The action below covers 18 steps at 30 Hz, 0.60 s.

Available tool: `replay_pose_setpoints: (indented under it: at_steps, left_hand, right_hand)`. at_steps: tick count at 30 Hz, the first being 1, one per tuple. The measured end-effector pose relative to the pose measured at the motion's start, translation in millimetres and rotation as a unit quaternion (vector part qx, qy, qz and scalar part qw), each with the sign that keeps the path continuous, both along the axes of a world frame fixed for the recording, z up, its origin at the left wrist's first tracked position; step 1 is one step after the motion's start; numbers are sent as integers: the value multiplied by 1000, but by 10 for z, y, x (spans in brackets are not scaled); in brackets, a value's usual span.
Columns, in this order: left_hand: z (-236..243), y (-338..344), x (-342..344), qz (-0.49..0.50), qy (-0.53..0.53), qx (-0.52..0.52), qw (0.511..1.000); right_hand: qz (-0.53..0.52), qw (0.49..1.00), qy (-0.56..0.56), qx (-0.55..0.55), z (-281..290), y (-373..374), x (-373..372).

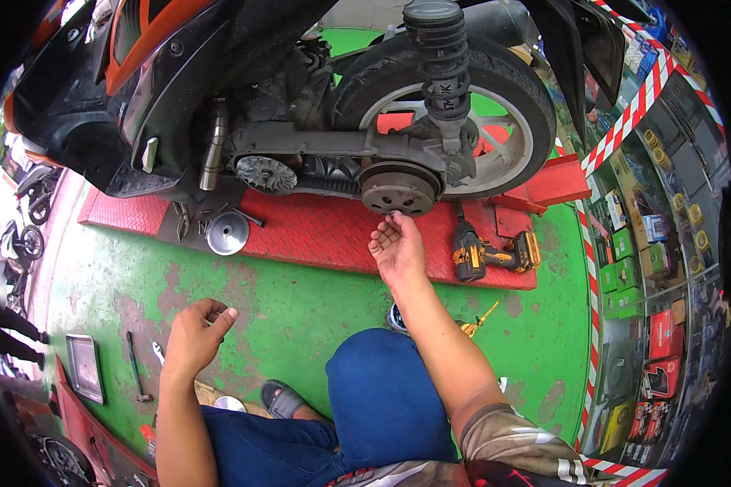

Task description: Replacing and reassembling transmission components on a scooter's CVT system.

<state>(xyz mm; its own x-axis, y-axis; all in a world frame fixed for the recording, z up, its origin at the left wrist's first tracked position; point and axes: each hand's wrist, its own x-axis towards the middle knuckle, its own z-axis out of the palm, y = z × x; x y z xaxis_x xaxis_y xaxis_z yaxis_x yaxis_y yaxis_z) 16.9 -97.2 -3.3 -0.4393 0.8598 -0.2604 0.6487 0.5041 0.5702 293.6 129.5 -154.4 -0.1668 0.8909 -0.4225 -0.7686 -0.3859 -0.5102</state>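
My right hand [400,250] reaches up to the round metal clutch bell [398,193] on the scooter's exposed drive unit. Its thumb and fingertips are pinched together at the bell's lower face, around something small that I cannot make out. A drive belt [329,173] runs from the bell to the finned pulley [266,174] at the left. My left hand [197,339] hangs over the green floor, loosely curled with the thumb apart, and nothing shows in it. A yellow-and-black cordless impact wrench [491,253] lies right of my right hand on the red platform.
The scooter's rear wheel [536,122] and shock absorber [443,77] rise behind the clutch bell. On the red platform [325,247] sit a silver bowl [228,233] and several small tools. A hammer [138,369] and a metal tray [85,368] lie on the floor. Striped tape borders a display case.
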Motion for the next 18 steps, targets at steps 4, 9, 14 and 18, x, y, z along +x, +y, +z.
replay_pose_setpoints:
  at_steps: [4,9,14,18]
  left_hand:
    - [-6,-13,-14,1,0,1,1000]
    - [22,-14,-6,8,2,-10,1000]
    - [-1,0,-1,2,-6,-7,1000]
    - [3,-23,-14,8,-5,-10,1000]
  right_hand:
    - [22,996,87,11,82,-50,-28]
    - [41,992,117,7,76,-56,-12]
    - [19,995,100,17,-97,65,13]
    - [45,985,162,23,28,-21,-48]
